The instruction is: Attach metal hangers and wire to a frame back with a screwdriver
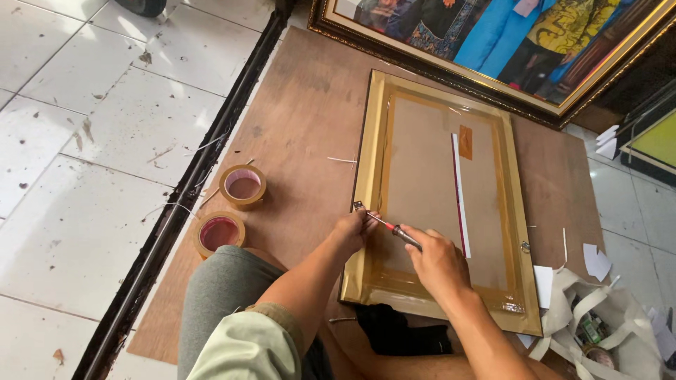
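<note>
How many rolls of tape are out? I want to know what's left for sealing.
2. One tape roll lies on the brown board, left of the frame back; the other tape roll lies nearer the knee. More could be hidden.

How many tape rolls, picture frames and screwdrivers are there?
Tape rolls: 2
Picture frames: 2, the taped frame back and the big framed picture
Screwdrivers: 1, held by the right hand, tip by the left hand
Total: 5

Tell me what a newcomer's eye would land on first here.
The gold-taped back of a picture frame lying face down on the brown board at centre. At its left edge the right hand drives a screwdriver toward a small metal hanger steadied by the left hand. Two tape rolls sit left.
</note>
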